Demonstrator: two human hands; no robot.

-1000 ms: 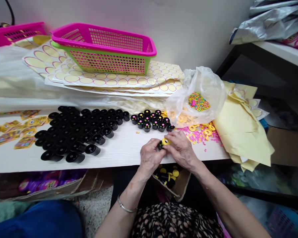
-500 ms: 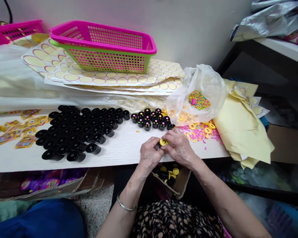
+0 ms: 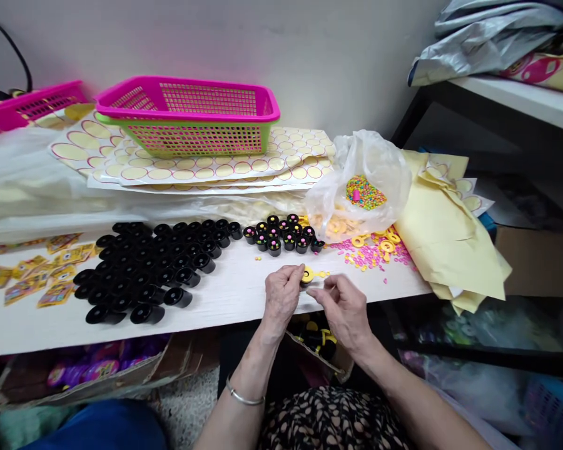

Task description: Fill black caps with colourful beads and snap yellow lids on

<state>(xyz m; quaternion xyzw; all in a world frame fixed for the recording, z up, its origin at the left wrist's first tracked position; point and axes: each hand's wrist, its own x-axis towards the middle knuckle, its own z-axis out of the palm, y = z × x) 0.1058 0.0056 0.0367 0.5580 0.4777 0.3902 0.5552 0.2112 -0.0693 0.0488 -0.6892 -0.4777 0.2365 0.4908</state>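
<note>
My left hand (image 3: 281,294) is closed around a small black cup, mostly hidden by the fingers. On top of the cup sits a yellow lid (image 3: 308,274) with a thin tail reaching right. Just right of it, my right hand (image 3: 344,306) is apart from the cup, thumb and fingers separated, and I see nothing held. Beyond my hands stand several black cups with pink and yellow beads (image 3: 273,240). Many more black cups (image 3: 145,265) are grouped to the left. Loose pink beads (image 3: 378,253) and yellow lids (image 3: 387,247) lie at the right.
A clear plastic bag (image 3: 331,203) holds coloured beads (image 3: 366,191). Pink and green baskets (image 3: 197,139) stand on sticker sheets (image 3: 197,172) at the back. Yellow paper (image 3: 443,231) hangs over the right end. Below the table edge is a box with black and yellow pieces (image 3: 316,334).
My right hand has let go of the yellow lid and drawn away slightly down and right, uncovering the lid's tail. My left hand keeps its hold. The view has shifted a little.
</note>
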